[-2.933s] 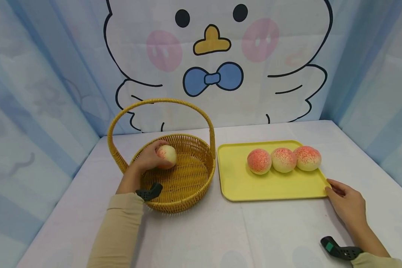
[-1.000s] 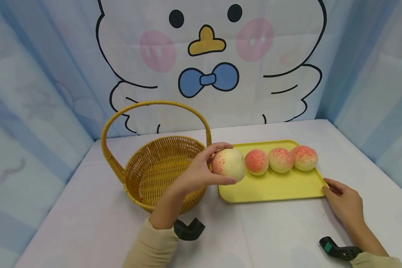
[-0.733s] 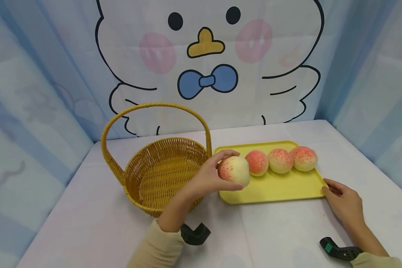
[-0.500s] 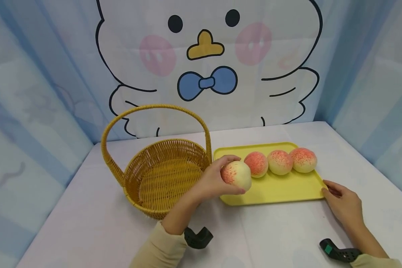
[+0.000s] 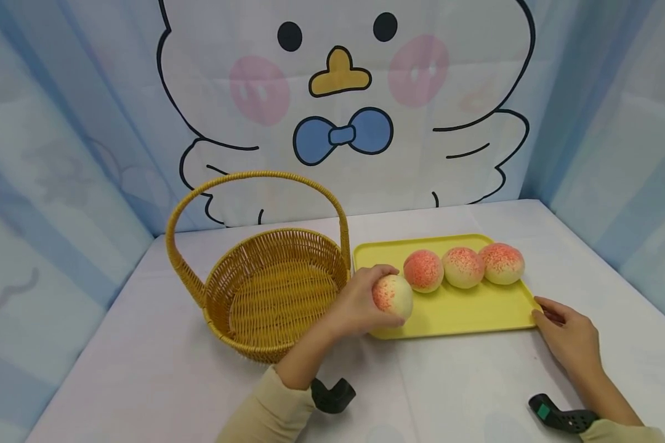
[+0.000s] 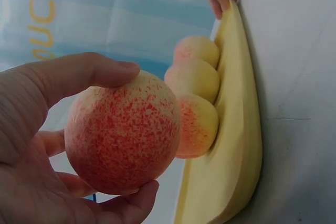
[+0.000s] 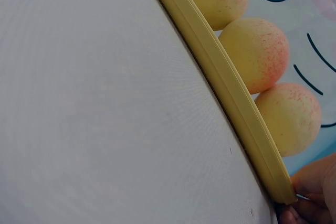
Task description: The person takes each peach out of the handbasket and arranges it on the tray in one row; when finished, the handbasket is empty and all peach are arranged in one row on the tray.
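Observation:
My left hand point(image 5: 360, 304) grips a pale peach point(image 5: 394, 296) speckled with red, over the left end of a yellow tray point(image 5: 454, 314). In the left wrist view, thumb and fingers curl round that peach point(image 6: 126, 135). Three more peaches sit in a row on the tray: a redder one point(image 5: 423, 271), a middle one point(image 5: 463, 267) and a right one point(image 5: 502, 263). At the tray's right edge, my right hand point(image 5: 571, 335) pinches the rim between thumb and fingers. Left of the tray stands a wicker basket point(image 5: 277, 301) with nothing in it.
The basket's tall arched handle point(image 5: 260, 175) rises beside my left arm. A white cloth covers the table point(image 5: 421, 381). Behind it hangs a curtain point(image 5: 354, 178) with a cartoon bird, and blue curtains flank both sides. Each wrist wears a black strap mount point(image 5: 562, 415).
My left hand has lifted the peach out of the basket and carried it right, then slightly down over the tray's left end. My right hand stays on the tray's rim.

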A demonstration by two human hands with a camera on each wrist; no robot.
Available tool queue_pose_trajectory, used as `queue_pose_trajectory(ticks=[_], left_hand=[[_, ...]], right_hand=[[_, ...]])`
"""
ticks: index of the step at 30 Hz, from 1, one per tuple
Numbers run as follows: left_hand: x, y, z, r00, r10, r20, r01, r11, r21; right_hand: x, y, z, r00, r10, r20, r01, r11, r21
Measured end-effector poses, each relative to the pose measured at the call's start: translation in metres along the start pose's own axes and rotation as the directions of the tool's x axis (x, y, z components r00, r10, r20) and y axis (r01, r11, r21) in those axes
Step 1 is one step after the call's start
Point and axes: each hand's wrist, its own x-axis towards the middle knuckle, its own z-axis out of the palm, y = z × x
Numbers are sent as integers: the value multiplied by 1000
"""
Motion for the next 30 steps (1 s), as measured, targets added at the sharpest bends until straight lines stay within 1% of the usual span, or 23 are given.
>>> queue_pose_trajectory(ticks=[6,11,15,21,25,30], left_hand=[[-1,-5,8,999,-41,27,39,996,82],[0,-9,13,998,-40,37,34,986,164],[0,-12,16,998,-37,42,26,971,239],[1,-12,20,998,-57,31,43,938,343],[1,-12,21,997,-72,22,58,923,381],[1,-13,24,998,-56,-3,53,923,381]], right_hand=[[-1,1,0,1000,-3,-3,3,1000,-2],[0,1,0,1000,-14,-2,14,1000,2],[1,1,0,1000,-15,-4,15,1000,2],[0,1,0,1000,-2,-4,2,1000,-2],[1,1,0,1000,-4,-8,4,1000,-5],[1,-1,0,1000,4,-5,-4,1000,-6]])
